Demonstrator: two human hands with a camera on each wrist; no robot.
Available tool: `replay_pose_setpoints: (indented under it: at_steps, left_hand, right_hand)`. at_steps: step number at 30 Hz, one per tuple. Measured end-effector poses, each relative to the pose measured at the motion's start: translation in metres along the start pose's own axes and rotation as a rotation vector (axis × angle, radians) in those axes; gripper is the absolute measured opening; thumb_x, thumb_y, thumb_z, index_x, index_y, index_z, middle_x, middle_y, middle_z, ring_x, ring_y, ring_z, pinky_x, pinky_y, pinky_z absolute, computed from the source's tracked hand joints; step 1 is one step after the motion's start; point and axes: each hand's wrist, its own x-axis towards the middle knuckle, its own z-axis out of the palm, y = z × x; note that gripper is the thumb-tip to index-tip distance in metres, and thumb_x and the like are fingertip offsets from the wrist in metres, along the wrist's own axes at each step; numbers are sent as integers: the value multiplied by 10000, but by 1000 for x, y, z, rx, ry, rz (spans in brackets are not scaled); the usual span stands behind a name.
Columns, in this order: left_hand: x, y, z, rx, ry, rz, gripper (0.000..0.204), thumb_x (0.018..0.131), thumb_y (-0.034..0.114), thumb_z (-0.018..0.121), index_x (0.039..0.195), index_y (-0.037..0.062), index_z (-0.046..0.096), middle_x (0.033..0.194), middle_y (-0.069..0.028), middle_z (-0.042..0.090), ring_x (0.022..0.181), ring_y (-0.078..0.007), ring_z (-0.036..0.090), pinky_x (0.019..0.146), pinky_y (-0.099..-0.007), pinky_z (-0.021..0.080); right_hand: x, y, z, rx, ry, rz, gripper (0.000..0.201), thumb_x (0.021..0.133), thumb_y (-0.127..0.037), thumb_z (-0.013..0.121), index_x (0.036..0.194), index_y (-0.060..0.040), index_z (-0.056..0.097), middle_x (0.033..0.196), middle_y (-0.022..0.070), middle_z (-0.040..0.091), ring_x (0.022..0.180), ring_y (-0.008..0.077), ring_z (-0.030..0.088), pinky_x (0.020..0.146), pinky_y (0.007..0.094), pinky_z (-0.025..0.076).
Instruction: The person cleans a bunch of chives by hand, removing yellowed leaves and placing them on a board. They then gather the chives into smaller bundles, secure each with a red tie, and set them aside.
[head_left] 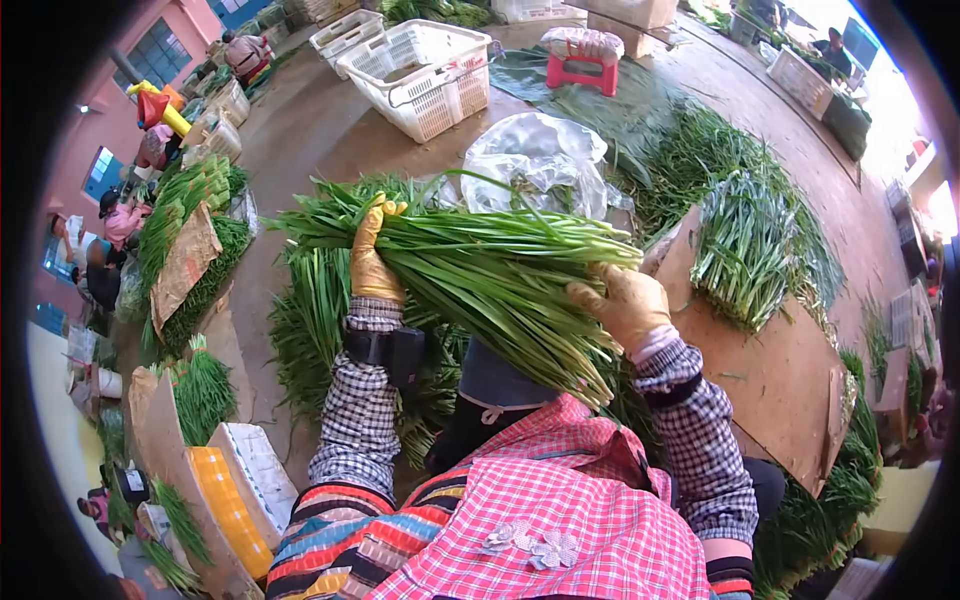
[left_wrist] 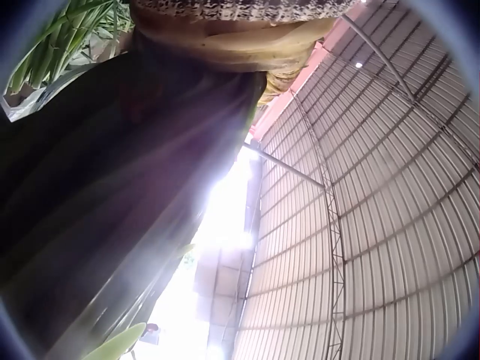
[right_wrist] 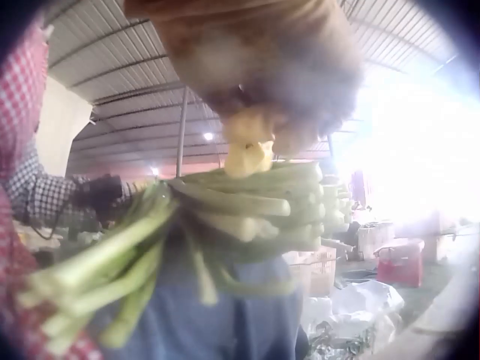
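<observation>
A big bunch of long green leafy stalks [head_left: 500, 255] is held across the front of the body, its pale cut ends toward the right. My left hand [head_left: 374, 255], in a yellow glove, grips it near the leafy end, fingers curled over the top. At the cut end my gloved right hand [head_left: 632, 305] holds the stalks, thumb lying along them. Thick stalk ends [right_wrist: 285, 206] show close up in the right wrist view, some splaying downward below the glove [right_wrist: 251, 146]. Dark, blurred leaves [left_wrist: 112, 187] fill much of the left wrist view.
More loose greens [head_left: 315, 310] lie under the bunch. Tied-looking greens [head_left: 750, 245] rest on a board [head_left: 770, 385] at right. Beyond are clear plastic sheeting [head_left: 535, 160], a white crate [head_left: 425, 80] and a red stool [head_left: 582, 72]. A white foam box [head_left: 255, 480] stands at left.
</observation>
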Motion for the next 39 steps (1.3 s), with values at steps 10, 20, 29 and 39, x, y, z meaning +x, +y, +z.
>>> replay_pose_setpoints:
  at_steps: [10, 20, 29, 39]
  left_hand:
    - [-6, 8, 8, -2, -92, 1, 353, 882, 188, 652, 1208, 63, 600, 997, -29, 655, 993, -185, 606, 917, -372, 499]
    - [-4, 6, 8, -49, -128, -30, 363, 889, 203, 647, 1219, 60, 592, 1009, -43, 656, 998, -198, 612, 892, -388, 516]
    - [10, 1, -7, -97, 4, -48, 291, 875, 146, 654, 1147, 52, 607, 945, -45, 656, 926, -201, 619, 875, -386, 522]
    - [15, -1, -14, -47, -52, -53, 298, 906, 149, 617, 1184, 46, 589, 944, -26, 653, 904, -179, 618, 869, -360, 525]
  right_hand:
    - [43, -41, -4, 66, -99, -99, 823, 703, -607, 707, 1281, -48, 536, 1087, 201, 655, 1011, 344, 630, 869, 422, 486]
    - [44, -36, 19, 348, -56, -306, 309, 836, -337, 648, 1013, -85, 678, 881, 153, 671, 834, 328, 653, 753, 408, 510]
    - [-30, 7, -6, -171, -103, -154, 192, 831, -287, 601, 787, -109, 657, 720, 131, 654, 694, 327, 655, 627, 438, 522]
    - [-128, 110, 62, -437, -606, 228, 301, 830, -340, 613, 990, -100, 702, 899, 131, 700, 858, 316, 679, 753, 415, 536]
